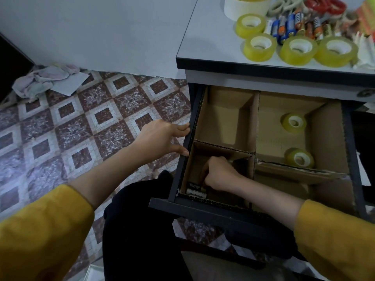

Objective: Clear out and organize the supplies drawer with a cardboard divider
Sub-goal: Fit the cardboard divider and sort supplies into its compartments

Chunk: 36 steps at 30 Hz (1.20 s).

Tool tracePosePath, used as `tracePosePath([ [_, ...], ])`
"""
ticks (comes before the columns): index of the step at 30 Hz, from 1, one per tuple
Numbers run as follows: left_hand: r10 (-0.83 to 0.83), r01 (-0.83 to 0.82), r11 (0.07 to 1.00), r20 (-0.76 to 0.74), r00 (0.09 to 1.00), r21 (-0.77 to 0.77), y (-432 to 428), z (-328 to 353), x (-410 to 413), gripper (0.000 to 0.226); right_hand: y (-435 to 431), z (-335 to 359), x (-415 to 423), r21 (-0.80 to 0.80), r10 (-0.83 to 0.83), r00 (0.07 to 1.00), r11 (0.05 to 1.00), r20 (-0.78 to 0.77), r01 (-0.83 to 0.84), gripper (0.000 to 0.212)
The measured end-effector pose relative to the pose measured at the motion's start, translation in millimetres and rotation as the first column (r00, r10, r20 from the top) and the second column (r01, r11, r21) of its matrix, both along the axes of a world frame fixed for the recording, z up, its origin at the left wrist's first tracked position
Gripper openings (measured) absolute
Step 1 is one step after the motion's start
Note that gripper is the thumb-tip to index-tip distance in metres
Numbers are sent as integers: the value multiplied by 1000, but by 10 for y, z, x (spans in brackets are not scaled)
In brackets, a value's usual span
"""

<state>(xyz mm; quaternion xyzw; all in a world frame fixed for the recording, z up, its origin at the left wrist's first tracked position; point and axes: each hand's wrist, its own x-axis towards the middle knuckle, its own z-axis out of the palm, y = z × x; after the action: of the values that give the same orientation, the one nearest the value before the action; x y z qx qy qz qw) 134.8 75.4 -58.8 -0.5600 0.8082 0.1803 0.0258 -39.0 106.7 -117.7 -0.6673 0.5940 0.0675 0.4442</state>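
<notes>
Patterned floor tiles (81, 126) at left, white surface (203, 37) upper right. Open drawer (203, 205) at centre, cardboard divider (253, 122) seated inside. Left hand (162, 138) relaxed flat on drawer's left rim; right hand (221, 173) curled low in lower-left compartment beside batteries (195, 191), grasp hidden. Best laid parallel, tight against front wall.

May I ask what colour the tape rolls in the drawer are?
The tape rolls are yellow with white cores; head view.
</notes>
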Motion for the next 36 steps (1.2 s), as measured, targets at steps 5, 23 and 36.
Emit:
tracePosePath([
  [5,9,-9,1000,96,995,-1,-15,89,-65,69,52,182,-110,-138,94,995,986,31,-89,17],
  [23,-10,-17,981,-137,991,-191,-351,998,-764,25,-198,1622,-1237,-576,-70,988,806,139,138,9],
  [36,-83,-11,932,-241,967,-362,-926,1432,-1187,17,-1060,2095,-1863,-749,-275,961,636,5,186,11],
])
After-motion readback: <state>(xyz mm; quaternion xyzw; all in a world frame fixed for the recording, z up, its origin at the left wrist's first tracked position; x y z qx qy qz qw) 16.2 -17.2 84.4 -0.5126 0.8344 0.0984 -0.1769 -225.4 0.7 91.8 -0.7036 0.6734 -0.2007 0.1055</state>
